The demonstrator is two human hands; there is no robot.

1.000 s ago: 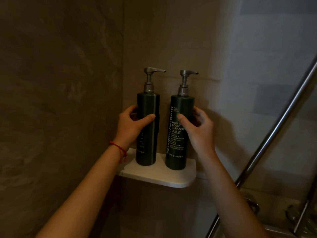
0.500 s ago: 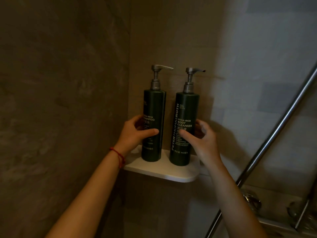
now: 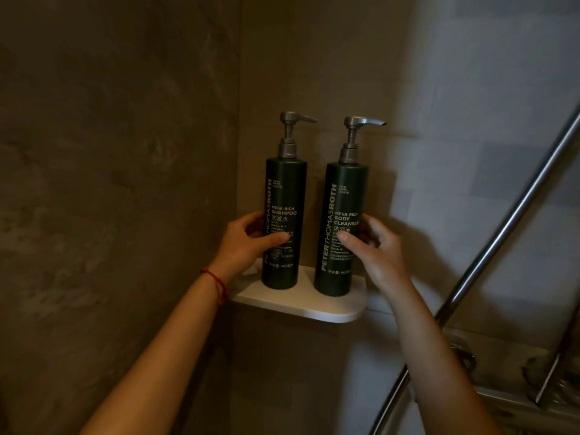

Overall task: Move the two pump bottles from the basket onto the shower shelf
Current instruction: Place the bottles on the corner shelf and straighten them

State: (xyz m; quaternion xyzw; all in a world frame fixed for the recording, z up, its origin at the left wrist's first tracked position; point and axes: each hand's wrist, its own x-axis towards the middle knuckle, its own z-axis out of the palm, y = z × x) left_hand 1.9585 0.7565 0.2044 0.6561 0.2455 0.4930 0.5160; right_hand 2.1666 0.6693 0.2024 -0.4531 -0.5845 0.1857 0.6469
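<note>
I see both dark pump bottles upright on the white shower shelf (image 3: 326, 309), side by side. My left hand (image 3: 243, 246) wraps the shampoo bottle (image 3: 284, 221); my right hand (image 3: 376, 252) grips the body cleanser bottle (image 3: 340, 227), fingers (image 3: 351, 243) closed on it.

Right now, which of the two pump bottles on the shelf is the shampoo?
The left bottle, held by the left hand, nearer the corner wall: its label reads SHAMPOO. The right bottle, at the right hand, reads BODY CLEANSER.
</note>
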